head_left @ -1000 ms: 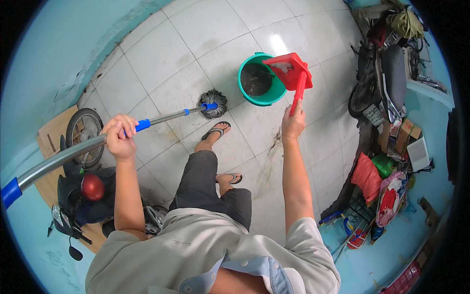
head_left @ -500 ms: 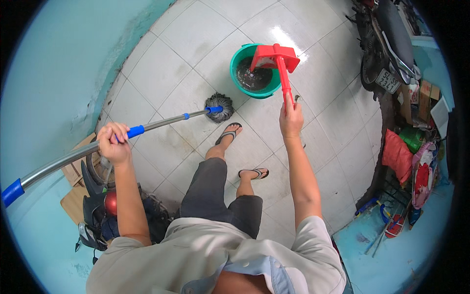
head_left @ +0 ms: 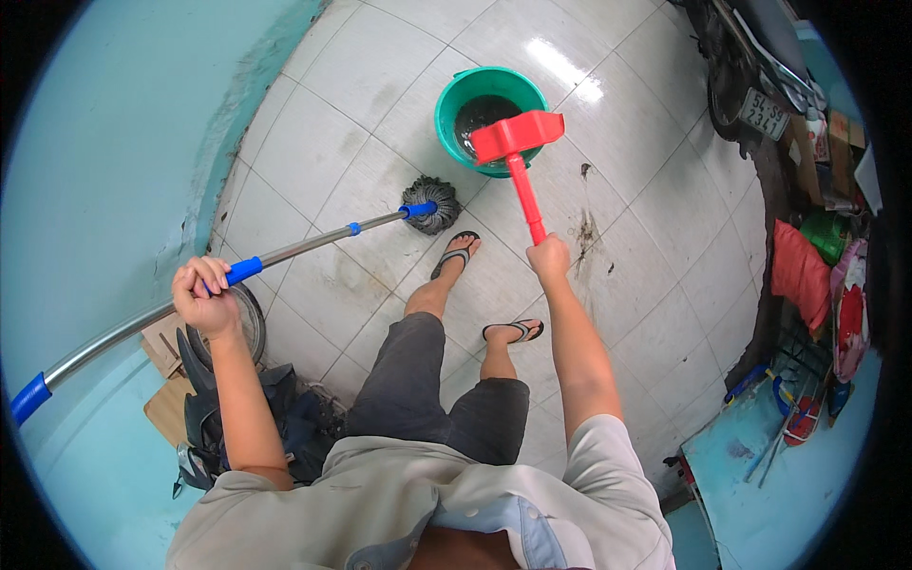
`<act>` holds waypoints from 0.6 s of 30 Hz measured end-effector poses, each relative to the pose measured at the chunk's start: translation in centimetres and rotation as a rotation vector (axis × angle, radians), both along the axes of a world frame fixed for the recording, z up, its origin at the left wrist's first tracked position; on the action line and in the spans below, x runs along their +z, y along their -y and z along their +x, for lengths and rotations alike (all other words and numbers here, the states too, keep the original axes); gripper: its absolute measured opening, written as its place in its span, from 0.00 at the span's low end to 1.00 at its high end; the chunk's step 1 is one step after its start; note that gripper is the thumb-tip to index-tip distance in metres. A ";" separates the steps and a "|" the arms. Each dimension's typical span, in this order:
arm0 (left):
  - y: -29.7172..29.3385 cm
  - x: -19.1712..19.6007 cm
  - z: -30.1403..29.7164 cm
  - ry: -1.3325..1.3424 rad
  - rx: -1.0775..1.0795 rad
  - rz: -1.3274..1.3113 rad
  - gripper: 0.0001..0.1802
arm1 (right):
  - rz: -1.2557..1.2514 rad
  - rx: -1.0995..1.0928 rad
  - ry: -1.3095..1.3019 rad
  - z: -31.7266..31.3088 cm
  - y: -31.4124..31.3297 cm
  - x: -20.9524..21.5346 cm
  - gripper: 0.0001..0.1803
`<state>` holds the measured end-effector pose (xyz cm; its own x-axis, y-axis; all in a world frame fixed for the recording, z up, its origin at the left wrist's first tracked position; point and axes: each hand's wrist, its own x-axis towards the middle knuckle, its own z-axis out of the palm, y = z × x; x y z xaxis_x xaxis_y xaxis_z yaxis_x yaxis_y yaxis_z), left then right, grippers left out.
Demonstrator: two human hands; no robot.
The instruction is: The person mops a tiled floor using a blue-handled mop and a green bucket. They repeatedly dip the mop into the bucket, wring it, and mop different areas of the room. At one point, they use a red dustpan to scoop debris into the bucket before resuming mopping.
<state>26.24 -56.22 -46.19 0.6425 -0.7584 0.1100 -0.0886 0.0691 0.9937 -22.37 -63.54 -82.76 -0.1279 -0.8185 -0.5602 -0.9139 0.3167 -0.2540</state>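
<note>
My left hand [head_left: 206, 296] is closed around the mop's metal pole [head_left: 313, 243], close to a blue collar. The pole slants down to a dark grey string mop head [head_left: 439, 211], which rests on the tiles just left of the bucket. My right hand [head_left: 549, 260] grips the end of a red dustpan [head_left: 520, 136] by its long handle. The pan is over the near right part of a green bucket [head_left: 444, 112], hiding some of its rim. Dark water [head_left: 486, 110] with a few floating bits lies inside the bucket.
Dark dirt [head_left: 587, 233] is scattered on the pale tiles right of the dustpan handle. A motorbike [head_left: 750, 90] stands at far right, with boxes and a red bag [head_left: 798, 274] below it. Another wheel [head_left: 249, 323] and a blue wall [head_left: 114, 142] are on the left.
My right hand has moved left and nearer, and the dustpan has turned and come lower over the bucket. Floor dirt now shows beside the handle. The mop stays in my left hand.
</note>
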 end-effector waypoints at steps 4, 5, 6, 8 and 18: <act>-0.1 0.0 0.2 -0.007 0.020 0.011 0.21 | -0.095 -0.013 0.140 2.4 -0.2 -1.7 0.08; -0.2 0.0 0.2 -0.012 0.016 0.009 0.21 | -0.152 -0.019 0.162 3.1 -0.3 -1.6 0.07; -0.2 0.0 0.3 -0.017 0.012 0.007 0.21 | -0.169 -0.046 0.180 3.8 -0.3 -2.0 0.07; -0.2 -0.2 0.7 -0.031 -0.006 -0.001 0.21 | -0.198 -0.105 0.204 4.4 -0.6 -2.7 0.06; 0.7 -0.1 1.5 -0.029 0.047 0.040 0.22 | -0.122 -0.101 0.142 4.6 0.2 -5.3 0.07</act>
